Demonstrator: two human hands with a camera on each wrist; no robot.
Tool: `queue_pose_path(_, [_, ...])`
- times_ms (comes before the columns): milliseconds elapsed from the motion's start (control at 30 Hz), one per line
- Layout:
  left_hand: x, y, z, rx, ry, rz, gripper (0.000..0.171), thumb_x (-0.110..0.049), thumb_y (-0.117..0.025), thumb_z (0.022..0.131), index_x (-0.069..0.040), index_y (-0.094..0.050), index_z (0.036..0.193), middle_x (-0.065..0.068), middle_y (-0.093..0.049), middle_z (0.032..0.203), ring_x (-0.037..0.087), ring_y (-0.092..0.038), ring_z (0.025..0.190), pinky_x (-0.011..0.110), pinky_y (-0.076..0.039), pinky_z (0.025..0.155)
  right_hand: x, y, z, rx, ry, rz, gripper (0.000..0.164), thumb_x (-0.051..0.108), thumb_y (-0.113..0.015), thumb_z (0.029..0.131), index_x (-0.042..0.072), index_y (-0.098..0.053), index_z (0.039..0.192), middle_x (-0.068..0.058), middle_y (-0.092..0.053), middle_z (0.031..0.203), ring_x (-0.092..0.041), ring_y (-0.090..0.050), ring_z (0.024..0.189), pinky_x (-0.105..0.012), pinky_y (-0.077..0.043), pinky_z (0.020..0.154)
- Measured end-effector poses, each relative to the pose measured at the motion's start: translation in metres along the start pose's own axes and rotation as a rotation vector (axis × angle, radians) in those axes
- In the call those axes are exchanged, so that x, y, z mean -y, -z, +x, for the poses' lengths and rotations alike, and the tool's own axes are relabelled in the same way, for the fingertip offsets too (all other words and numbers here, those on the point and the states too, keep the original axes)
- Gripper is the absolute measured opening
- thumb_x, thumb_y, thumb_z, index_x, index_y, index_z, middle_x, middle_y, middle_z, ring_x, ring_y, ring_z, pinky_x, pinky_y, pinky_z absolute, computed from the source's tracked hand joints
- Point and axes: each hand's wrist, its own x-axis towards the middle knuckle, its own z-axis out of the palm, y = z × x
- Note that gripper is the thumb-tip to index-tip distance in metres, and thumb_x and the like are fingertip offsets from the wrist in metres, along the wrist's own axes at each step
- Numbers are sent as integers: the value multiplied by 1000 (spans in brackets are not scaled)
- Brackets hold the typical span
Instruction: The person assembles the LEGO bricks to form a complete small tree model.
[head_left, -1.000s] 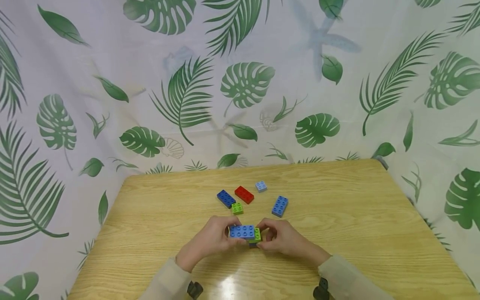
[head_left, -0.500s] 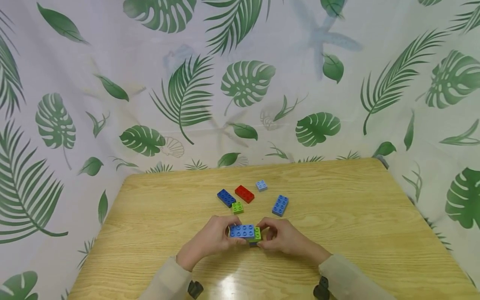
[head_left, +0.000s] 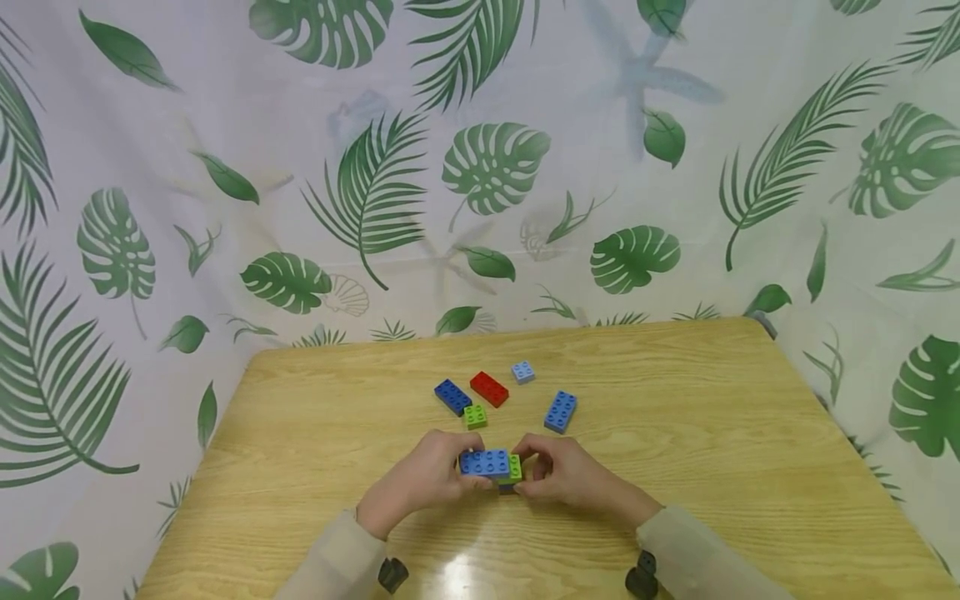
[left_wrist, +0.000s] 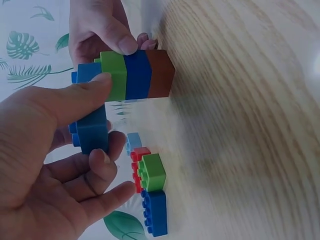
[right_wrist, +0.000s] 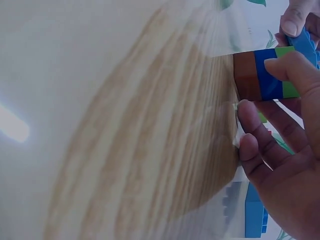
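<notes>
A small stack of toy bricks stands on the wooden table between both hands: a brown brick (left_wrist: 161,75) at the bottom, a dark blue brick (left_wrist: 137,80), then a green brick (left_wrist: 116,87). Across the top lies a longer mid-blue brick (head_left: 483,463), overhanging toward the left. My left hand (head_left: 423,475) pinches this top brick between thumb and fingers, the thumb near where it meets the green one. With thumb and fingers, my right hand (head_left: 566,477) grips the stack from the right; its thumb presses the dark blue brick in the right wrist view.
Beyond the hands on the table (head_left: 675,400) lie a dark blue brick (head_left: 453,397), a small green brick (head_left: 475,416), a red brick (head_left: 489,388), a small light blue brick (head_left: 522,372) and another mid-blue brick (head_left: 560,412). A leaf-patterned curtain (head_left: 555,100) hangs behind.
</notes>
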Motion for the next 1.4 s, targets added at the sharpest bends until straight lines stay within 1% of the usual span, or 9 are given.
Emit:
queue_pose_path(167, [-4,0,-1,14,-10,30,27,-27,-84,92,-12,-70,111,-5,-69,91,3,-54,76,20,-47,69,0,0,0,5,21,-31,34,24,-82,93,17,-68,124,-4,-67,93,-13,-59,78,-23,-48,67])
queue_pose_path(267, [-4,0,-1,16,-19,32,27,-26,-84,92,-12,-70,110,-5,-69,92,4,-55,76,20,-47,69,2,-1,0,-2,54,-46,43,28,-82,93,15,-67,132,-4,-70,107,-11,-60,77,-24,-51,68])
queue_pose_path(400, [-3,0,-1,14,-14,34,27,-27,-84,92,-13,-70,110,-6,-67,90,4,-54,75,20,-46,68,7,-1,0,-53,129,-50,52,35,-82,94,13,-66,138,-4,-72,123,-9,-62,77,-24,-54,69])
queue_pose_path(533, [-1,0,0,10,-2,21,26,-29,-84,92,-14,-69,107,-6,-66,88,4,-53,74,20,-46,67,11,-1,0,-94,184,-49,45,33,-82,94,11,-71,132,-5,-75,120,-7,-62,79,-25,-55,69])
queue_pose_path(667, [1,-2,-2,13,16,-23,27,-29,-85,92,-14,-67,106,-5,-68,91,4,-54,75,20,-47,67,10,-2,0,-85,206,-45,42,29,-81,95,9,-73,131,-6,-76,114,-5,-62,80,-25,-56,70])
queue_pose_path(800, [3,-5,-2,10,26,-43,33,-30,-86,91,-11,-70,113,-2,-72,98,3,-58,79,21,-50,71,8,-4,1,-83,226,-43,44,26,-81,95,5,-72,133,-7,-76,112,-3,-61,80,-24,-56,71])
queue_pose_path(967, [4,-8,0,8,-4,-80,41,-29,-83,93,-11,-70,127,3,-75,112,3,-61,88,21,-52,78,8,-4,1,-82,219,-21,45,24,-81,94,5,-71,134,-8,-76,113,-3,-61,81,-25,-56,71])
queue_pose_path(1167, [6,-10,2,-16,-26,-118,41,-35,-82,94,-10,-71,125,3,-75,114,3,-61,89,21,-52,78,9,-4,2,-87,222,-37,45,22,-81,94,3,-71,134,-10,-77,116,-2,-62,81,-25,-56,71])
queue_pose_path(1400, [5,-11,4,-32,-42,-88,42,-34,-80,96,-7,-72,127,5,-76,118,4,-63,92,21,-52,79,14,4,-1,-73,213,-68,47,24,-81,95,5,-69,136,-11,-76,121,-3,-64,81,-24,-56,71])
